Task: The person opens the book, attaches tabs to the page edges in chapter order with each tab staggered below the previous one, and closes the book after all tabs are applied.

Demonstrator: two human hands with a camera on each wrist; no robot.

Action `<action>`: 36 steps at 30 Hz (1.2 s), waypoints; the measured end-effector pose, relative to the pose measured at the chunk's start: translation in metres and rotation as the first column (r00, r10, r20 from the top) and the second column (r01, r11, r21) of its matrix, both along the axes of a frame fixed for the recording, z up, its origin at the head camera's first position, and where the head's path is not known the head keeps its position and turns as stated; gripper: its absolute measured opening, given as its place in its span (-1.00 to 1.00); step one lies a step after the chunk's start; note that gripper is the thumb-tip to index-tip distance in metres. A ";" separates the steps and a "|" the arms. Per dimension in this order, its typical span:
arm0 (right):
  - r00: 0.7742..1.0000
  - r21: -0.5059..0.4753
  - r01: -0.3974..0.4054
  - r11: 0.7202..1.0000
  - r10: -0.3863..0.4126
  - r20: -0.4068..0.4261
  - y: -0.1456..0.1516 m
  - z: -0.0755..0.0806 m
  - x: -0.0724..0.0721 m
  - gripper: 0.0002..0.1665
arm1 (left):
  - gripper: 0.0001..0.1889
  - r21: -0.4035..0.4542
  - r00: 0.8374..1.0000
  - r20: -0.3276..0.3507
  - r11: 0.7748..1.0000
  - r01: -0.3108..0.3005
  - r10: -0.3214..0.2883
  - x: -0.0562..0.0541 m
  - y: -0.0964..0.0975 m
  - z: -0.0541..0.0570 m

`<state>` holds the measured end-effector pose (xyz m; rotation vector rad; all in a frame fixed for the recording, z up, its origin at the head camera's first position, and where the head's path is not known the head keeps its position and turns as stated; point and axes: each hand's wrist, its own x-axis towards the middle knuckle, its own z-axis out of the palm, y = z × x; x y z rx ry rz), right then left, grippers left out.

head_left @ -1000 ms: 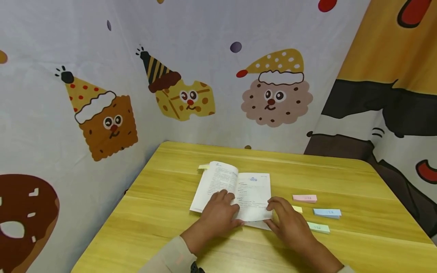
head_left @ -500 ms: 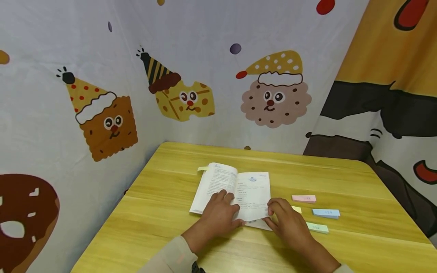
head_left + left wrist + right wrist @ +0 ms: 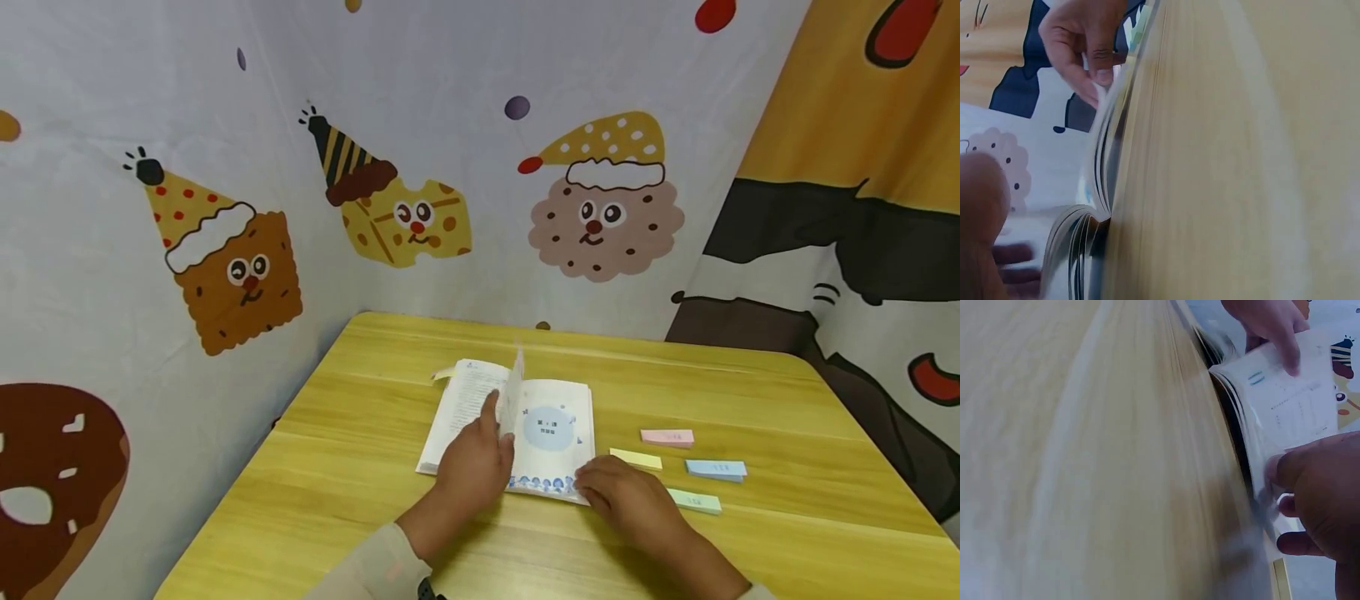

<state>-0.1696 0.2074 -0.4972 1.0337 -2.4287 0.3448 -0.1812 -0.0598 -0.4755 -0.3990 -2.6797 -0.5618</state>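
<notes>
The head view looks forward and down across the table (image 3: 322, 483) to the cloth (image 3: 450, 75), farthest from the book (image 3: 551, 458). The left wrist view, low, close and tipped sideways, faces along the book's near edge toward the right hand (image 3: 1085, 47); the right wrist view, likewise low and tipped, faces toward the left hand (image 3: 1275, 328). All three share the book.
</notes>
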 end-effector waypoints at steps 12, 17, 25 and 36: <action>0.995 0.055 0.045 0.997 -0.050 0.091 0.006 -0.004 0.002 -0.75 | -0.30 -0.374 1.000 -0.026 0.927 0.001 -0.011 -0.004 -0.006 0.001; 0.994 0.052 0.043 0.998 -0.048 0.100 0.007 -0.006 0.001 -0.75 | -0.66 -0.495 0.981 0.064 0.848 0.193 -0.185 -0.004 -0.010 0.001; 0.994 0.034 0.027 0.999 -0.030 0.107 0.008 -0.004 0.002 -0.77 | -0.69 -0.426 0.971 0.101 0.873 0.237 -0.215 -0.003 -0.007 -0.005; 0.968 0.033 0.096 0.995 -0.101 0.229 0.007 0.001 0.006 -0.81 | -0.62 -0.414 0.958 0.196 0.868 0.273 -0.208 0.000 -0.003 -0.006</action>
